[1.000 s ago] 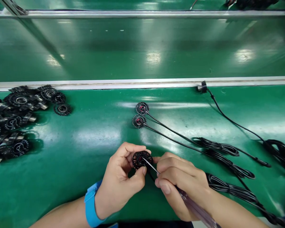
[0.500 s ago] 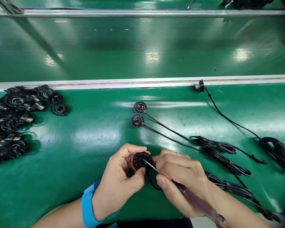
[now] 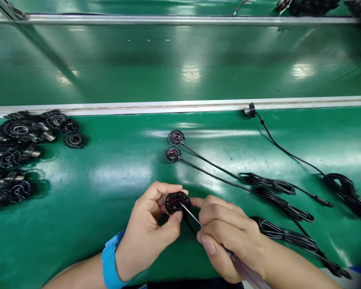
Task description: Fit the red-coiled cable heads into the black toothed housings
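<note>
Between thumb and fingers, my left hand [image 3: 156,224] grips a round black toothed part [image 3: 172,199] with a cable running from it. My right hand [image 3: 231,233] is closed around a screwdriver [image 3: 237,263] with a see-through handle. Its thin metal shaft slants up to the left, and the tip is at the middle of the round part. My right index finger reaches the part's right edge. Just beyond my hands lie two similar round parts [image 3: 176,137] with reddish centres, each on a black cable.
Bundled black cables [image 3: 282,235] lie on the green table at right. At left is a pile of black toothed parts with metal shafts [image 3: 21,130]. A small cylindrical piece on a cable [image 3: 250,110] rests by the white ledge [image 3: 138,108] at the back.
The screwdriver stays at the part's centre while my right hand and its handle shift slightly. The whole view has moved a little.
</note>
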### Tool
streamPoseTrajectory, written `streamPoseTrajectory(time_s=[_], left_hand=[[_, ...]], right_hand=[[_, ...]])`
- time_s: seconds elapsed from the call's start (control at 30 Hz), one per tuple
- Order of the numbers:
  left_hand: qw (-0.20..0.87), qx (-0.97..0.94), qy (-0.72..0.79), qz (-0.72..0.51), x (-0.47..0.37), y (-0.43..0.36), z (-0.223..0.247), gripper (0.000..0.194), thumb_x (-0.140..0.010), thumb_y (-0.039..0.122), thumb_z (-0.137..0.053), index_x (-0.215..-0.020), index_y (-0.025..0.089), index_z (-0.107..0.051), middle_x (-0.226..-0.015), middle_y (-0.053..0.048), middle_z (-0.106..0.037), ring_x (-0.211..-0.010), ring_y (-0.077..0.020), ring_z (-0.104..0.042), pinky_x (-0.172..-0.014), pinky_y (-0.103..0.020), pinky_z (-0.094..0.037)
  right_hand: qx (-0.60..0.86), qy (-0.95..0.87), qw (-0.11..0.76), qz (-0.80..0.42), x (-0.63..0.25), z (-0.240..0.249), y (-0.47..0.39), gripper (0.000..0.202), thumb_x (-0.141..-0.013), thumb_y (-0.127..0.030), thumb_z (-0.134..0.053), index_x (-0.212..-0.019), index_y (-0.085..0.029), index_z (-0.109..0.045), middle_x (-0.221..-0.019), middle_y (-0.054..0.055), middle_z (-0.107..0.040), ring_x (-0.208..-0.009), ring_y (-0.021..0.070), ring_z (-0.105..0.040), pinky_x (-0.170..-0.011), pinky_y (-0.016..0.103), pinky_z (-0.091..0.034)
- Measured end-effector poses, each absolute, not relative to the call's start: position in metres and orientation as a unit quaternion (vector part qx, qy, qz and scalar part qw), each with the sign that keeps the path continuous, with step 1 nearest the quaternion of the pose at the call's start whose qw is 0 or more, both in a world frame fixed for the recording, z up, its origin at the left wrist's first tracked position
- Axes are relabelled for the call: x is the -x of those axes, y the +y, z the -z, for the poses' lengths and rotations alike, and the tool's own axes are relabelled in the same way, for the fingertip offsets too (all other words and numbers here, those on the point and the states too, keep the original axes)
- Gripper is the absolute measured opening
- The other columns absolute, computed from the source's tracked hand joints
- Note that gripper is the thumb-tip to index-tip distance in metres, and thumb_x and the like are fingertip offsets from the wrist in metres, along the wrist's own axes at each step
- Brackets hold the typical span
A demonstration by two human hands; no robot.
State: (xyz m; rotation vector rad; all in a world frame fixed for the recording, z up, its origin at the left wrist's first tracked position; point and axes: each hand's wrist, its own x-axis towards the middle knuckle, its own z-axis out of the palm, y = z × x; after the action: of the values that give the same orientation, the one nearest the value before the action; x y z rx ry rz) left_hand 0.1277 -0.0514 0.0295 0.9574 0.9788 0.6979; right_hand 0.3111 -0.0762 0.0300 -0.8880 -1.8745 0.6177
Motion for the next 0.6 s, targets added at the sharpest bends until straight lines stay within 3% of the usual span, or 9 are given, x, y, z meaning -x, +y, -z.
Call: streamPoseTrajectory(time_s=[0.27,0.6], left_hand=[[0.701,-0.444,0.447,-0.333,-0.1292,-0.0522,-0.0305,0.032,-0.084,0.005,-0.066,-0.11,0.024,-0.063,-0.108,-0.002,-0.073,-0.094,-0.0134,-0.071,-0.083,-0.019,-0.056],[0.708,-0.444,0.45,-0.316,-0.1296,-0.0517,-0.0322,0.031,-0.085,0.005,-0.065,-0.11,0.025,-0.064,-0.106,-0.001,-0.074,-0.093,-0.012,-0.071,-0.082,-0.017,-0.055]], right_hand=[[0.382,-0.791,0.435,-0.196,-0.3088,-0.0292,-0.0834,0.015,-0.078,-0.005,-0.049,-0.078,-0.017,-0.058,-0.069,0.002,-0.052,-0.063,0.0147,-0.05,-0.08,0.039,-0.064],[0.39,-0.751,0.462,-0.265,-0.3079,-0.0342,-0.0785,0.016,-0.078,-0.003,-0.048,-0.075,-0.018,-0.053,-0.067,0.0,-0.045,-0.059,0.0127,-0.045,-0.069,0.032,-0.059]])
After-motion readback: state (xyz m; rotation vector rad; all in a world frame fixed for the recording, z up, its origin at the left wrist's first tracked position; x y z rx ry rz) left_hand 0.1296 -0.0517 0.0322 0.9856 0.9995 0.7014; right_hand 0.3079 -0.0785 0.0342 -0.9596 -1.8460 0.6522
